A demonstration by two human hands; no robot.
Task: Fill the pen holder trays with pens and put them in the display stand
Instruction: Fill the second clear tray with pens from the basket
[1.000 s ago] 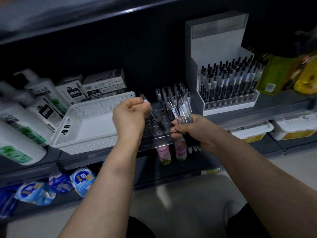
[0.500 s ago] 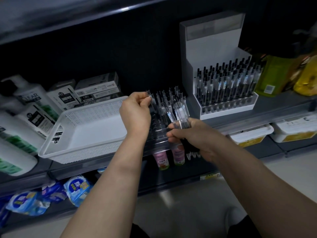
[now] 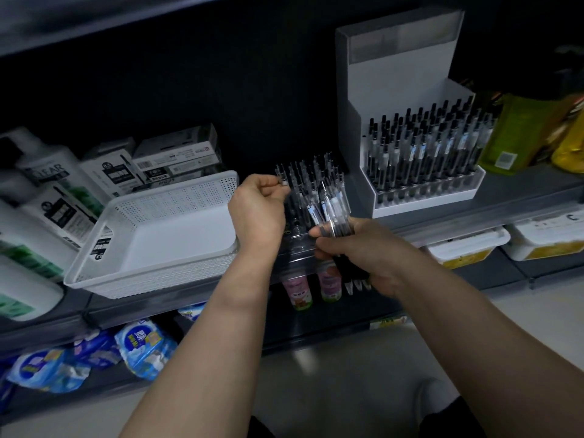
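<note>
Since a second ago, left hand (image 3: 259, 205) has carried its pinched pen (image 3: 282, 181) nearly upright to back-left slots of the tray (image 3: 298, 240); right hand (image 3: 357, 248), just beside, grips the spare pens (image 3: 330, 210)

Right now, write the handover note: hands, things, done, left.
Left hand pinches one pen by its top, over the left of the clear tray. Right hand grips a bundle of pens. The clear tray sits on the shelf between the white basket and the display stand, partly filled.
Done: one filled tray stands in the display stand.
Left: slot the remaining pens, then move the tray into the stand.
</note>
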